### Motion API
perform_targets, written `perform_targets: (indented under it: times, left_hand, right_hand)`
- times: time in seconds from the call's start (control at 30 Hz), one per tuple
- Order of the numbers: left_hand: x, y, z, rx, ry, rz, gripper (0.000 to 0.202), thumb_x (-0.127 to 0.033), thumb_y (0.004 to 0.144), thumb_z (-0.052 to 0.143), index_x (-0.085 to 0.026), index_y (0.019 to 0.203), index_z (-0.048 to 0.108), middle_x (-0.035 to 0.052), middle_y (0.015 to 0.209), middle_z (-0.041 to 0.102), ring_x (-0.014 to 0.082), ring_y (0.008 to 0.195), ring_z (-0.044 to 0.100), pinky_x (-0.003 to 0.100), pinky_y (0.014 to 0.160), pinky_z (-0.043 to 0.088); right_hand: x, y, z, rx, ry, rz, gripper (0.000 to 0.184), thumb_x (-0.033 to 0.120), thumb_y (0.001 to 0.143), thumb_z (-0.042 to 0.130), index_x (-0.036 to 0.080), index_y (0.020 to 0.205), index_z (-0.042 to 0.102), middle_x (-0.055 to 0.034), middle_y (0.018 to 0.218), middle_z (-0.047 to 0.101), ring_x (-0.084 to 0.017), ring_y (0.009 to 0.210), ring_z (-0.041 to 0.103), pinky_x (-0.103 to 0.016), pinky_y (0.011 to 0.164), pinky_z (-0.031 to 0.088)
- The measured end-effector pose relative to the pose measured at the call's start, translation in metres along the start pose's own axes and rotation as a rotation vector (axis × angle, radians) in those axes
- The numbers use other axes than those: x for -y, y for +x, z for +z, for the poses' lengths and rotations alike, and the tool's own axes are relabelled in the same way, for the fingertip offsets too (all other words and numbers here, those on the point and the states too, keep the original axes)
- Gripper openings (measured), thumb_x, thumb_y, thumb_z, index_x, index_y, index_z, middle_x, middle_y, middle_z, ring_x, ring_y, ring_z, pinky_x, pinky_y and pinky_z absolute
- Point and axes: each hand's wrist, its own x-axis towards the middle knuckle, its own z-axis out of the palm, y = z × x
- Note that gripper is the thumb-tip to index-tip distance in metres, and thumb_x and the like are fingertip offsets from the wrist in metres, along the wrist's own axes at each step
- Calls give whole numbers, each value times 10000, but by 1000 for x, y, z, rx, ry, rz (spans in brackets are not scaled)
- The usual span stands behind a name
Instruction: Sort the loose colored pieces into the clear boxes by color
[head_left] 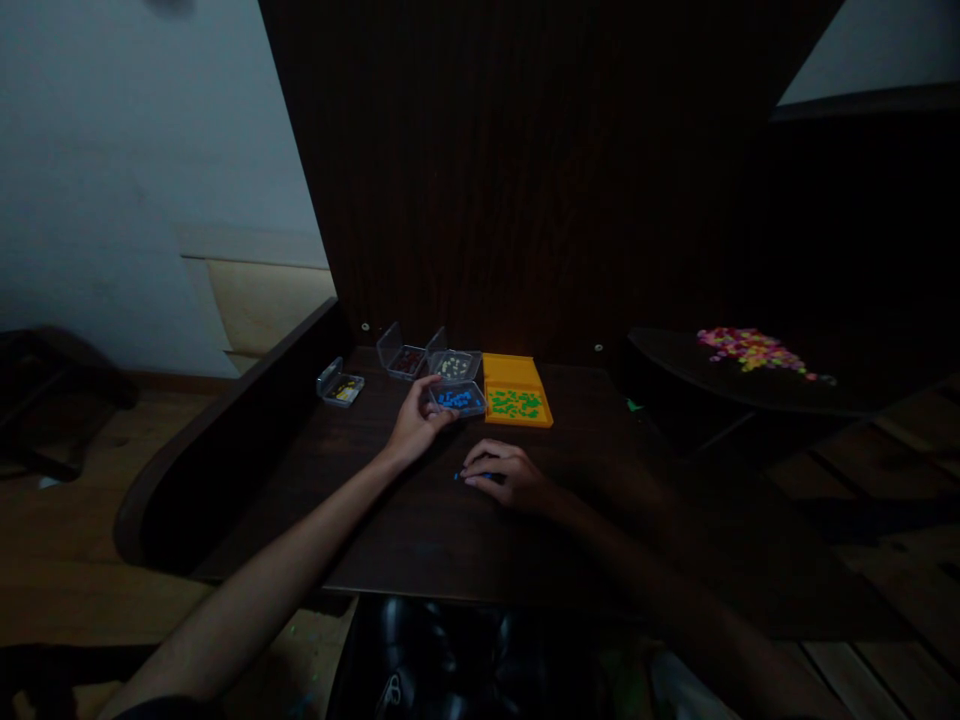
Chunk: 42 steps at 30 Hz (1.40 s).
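On a dark wooden table (420, 520) my left hand (415, 422) reaches forward, and its fingertips touch the edge of a small clear box of blue pieces (458, 399). My right hand (504, 474) rests on the tabletop with its fingers curled over a few small blue pieces (459, 476); whether it grips any is hidden. Right of the blue box lies an orange tray (517, 372) with green pieces on it.
More small clear boxes stand behind: one with dark red pieces (406, 360), one with pale pieces (453, 365), one with yellow pieces (343, 388) further left. A heap of mixed coloured pieces (750, 349) lies on a dark round surface at the right. A dark panel rises behind the table.
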Motion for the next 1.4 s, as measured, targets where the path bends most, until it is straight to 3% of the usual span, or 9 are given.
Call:
perform_targets:
  times: [0.2,0.4,0.5,0.7,0.9,1.0,1.17,1.27,1.4]
  left_hand:
    - [0,0,1,0,2,0,701,-247,604,743,-170,1236,449,-75,625,541,103,562,528,237,628,442]
    - [2,1,0,-6,1,14,686,-237,591,743,-169,1214,466,-64,661,549,115,606,554,247,655,457]
    - [3,1,0,-7,-10,7,689,-235,587,745,-171,1213,465,-62,664,556,119,609,563,252,658,461]
    - [2,1,0,-5,7,-1,680,-226,598,739,-174,1220,467,-67,630,561,119,578,565,246,625,454]
    - [1,1,0,-14,12,-4,688,-230,591,748,-171,1220,476,-70,616,549,107,553,543,217,579,432]
    - [2,1,0,-11,0,-3,700,-233,592,745,-169,1229,463,-66,624,564,112,569,554,223,596,444]
    - [1,1,0,-8,-3,3,699,-236,602,742,-174,1238,459,-69,620,568,120,580,564,246,627,461]
    - [0,1,0,-6,-5,1,706,-238,594,749,-171,1236,462,-67,632,571,118,581,560,246,628,458]
    - [-1,0,1,14,-2,0,718,-241,592,752,-165,1243,458,-67,633,573,114,586,558,244,641,455]
  right_hand:
    - [3,1,-1,64,-91,37,246,271,865,624,202,1088,700,-96,1084,629,-195,1013,575,-375,900,491]
    - [3,4,1,260,-111,-5,425,331,929,532,172,1322,551,-112,1426,484,-232,1390,322,-474,1133,292]
    - [-4,3,3,262,-10,22,383,353,926,536,167,1252,613,-102,1389,526,-215,1375,367,-451,1148,287]
    - [-11,2,2,104,145,87,196,331,861,625,186,932,736,-92,1149,696,-212,1191,580,-428,1069,405]
    - [-4,5,-1,44,173,96,156,258,866,582,179,912,708,-80,1009,729,-187,1031,653,-377,950,486]
    - [-1,6,-3,39,69,88,179,305,857,617,185,967,694,-75,1035,702,-182,999,628,-365,927,474]
    - [0,5,-6,102,-342,112,450,516,821,627,167,1104,650,-104,1041,617,-221,976,542,-381,891,445]
    - [3,4,-7,144,-565,198,603,672,791,553,146,1076,631,-130,1048,583,-257,983,519,-402,883,428]
    - [12,9,-7,246,-676,367,677,746,798,449,144,1074,591,-153,1099,580,-281,1043,520,-403,894,413]
